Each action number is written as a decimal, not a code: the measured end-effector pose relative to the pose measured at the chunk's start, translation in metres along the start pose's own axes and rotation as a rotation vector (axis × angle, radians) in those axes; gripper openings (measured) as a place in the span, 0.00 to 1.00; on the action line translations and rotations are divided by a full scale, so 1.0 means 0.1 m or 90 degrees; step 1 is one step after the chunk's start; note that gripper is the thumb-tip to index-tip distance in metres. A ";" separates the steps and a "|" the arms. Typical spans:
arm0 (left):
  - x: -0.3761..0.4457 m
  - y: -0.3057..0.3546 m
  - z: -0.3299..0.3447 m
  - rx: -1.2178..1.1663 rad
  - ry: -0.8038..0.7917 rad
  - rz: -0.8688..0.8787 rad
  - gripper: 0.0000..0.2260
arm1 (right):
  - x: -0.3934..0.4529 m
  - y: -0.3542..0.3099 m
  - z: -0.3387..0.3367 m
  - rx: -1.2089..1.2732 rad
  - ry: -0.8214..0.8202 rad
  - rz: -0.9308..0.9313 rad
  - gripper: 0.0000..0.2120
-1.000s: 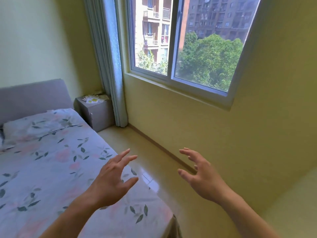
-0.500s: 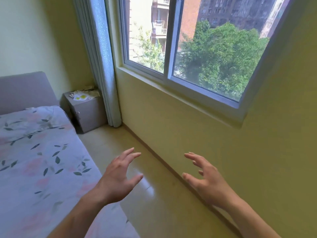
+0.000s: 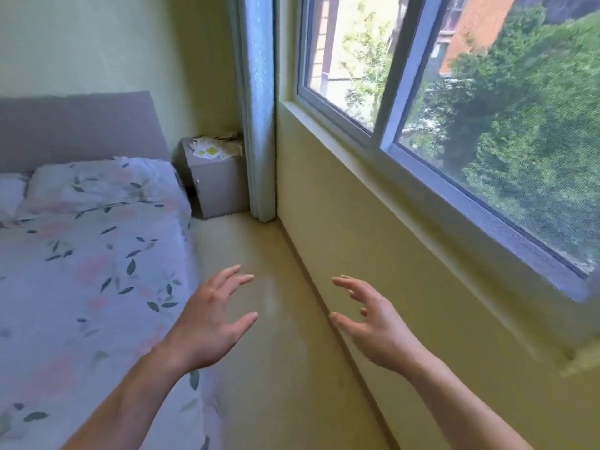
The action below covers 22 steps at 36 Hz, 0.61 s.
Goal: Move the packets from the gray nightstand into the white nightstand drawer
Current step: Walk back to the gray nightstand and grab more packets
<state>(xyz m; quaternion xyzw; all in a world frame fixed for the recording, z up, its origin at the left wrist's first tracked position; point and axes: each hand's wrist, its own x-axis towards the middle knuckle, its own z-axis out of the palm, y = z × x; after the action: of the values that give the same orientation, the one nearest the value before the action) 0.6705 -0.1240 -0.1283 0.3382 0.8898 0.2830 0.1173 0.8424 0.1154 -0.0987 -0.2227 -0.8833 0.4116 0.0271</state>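
The gray nightstand (image 3: 217, 186) stands in the far corner between the bed and the curtain. A loose pile of white and yellow packets (image 3: 214, 148) lies on its top. My left hand (image 3: 211, 323) is held out over the floor near the bed's edge, fingers spread and empty. My right hand (image 3: 370, 323) is held out beside it, close to the wall, fingers spread and empty too. Both hands are well short of the nightstand. No white nightstand is in view.
A bed (image 3: 84, 271) with a floral cover and pillows fills the left side, with a gray headboard (image 3: 78, 128) behind. A narrow strip of floor (image 3: 259, 254) runs between bed and wall. A pale curtain (image 3: 258, 108) hangs by the window (image 3: 454, 108).
The view has swung and moved along the aisle, so the gray nightstand now sits nearer the middle. Both hands stay spread and empty in front of me.
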 end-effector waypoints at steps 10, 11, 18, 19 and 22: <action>0.38 -0.87 -0.56 0.004 0.119 -0.251 0.27 | 2.00 -0.50 0.41 0.020 -0.168 -0.157 0.27; 0.48 -0.97 -0.60 0.006 0.127 -0.263 0.26 | 2.19 -0.53 0.45 0.019 -0.176 -0.164 0.27; 1.68 -1.49 -1.04 -0.004 0.146 -0.280 0.27 | 3.57 -0.87 0.51 0.016 -0.178 -0.171 0.27; 1.91 -1.53 -1.10 -0.004 0.149 -0.269 0.27 | 3.77 -0.92 0.51 0.019 -0.173 -0.174 0.27; 2.60 -1.59 -1.29 0.005 0.144 -0.244 0.26 | 4.31 -1.02 0.47 0.022 -0.160 -0.172 0.27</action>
<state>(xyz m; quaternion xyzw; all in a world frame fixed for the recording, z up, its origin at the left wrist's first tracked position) 0.3408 -0.1023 -0.1208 0.1293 0.9464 0.2884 0.0672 0.4066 0.2037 -0.1127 -0.0481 -0.8946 0.4436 -0.0246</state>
